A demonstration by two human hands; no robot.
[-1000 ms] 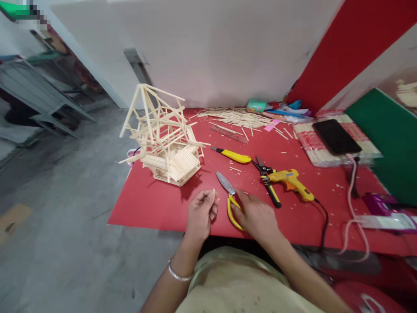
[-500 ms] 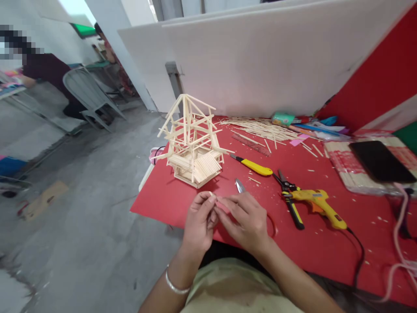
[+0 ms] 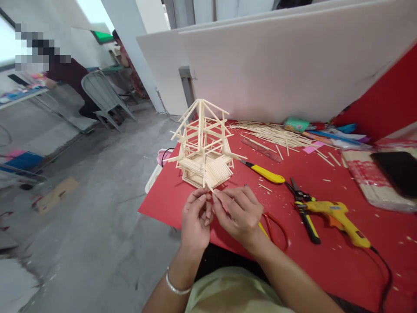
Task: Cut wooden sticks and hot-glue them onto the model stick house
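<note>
Just in front of a small pavilion-like model made of wooden sticks (image 3: 217, 170), my two hands are close together. A short wooden stick (image 3: 210, 188) is pinched between the thumb and forefinger of my right hand (image 3: 239, 213), its tip close to the model's front base; I cannot tell whether they touch. My left hand (image 3: 196, 217) has its fingers curled and pressed together beside the stick. What its fingertips hold, if anything, is hidden. Partly under my right hand lies a pair of scissors with red handles (image 3: 276, 230).
On the red tabletop (image 3: 163, 200) lie a yellow utility knife (image 3: 267, 174), cutting pliers (image 3: 308, 217) and a yellow glue gun (image 3: 342, 221) with its cord. Behind are loose sticks (image 3: 267, 132) and a ruler (image 3: 260, 150). A phone (image 3: 397, 171) rests on packed sticks. A person (image 3: 70, 74) sits far left.
The view has shifted, so the table things appear farther right. My hands are nearer the model's front, and the short stick in my right hand now shows, pointing at the base.
</note>
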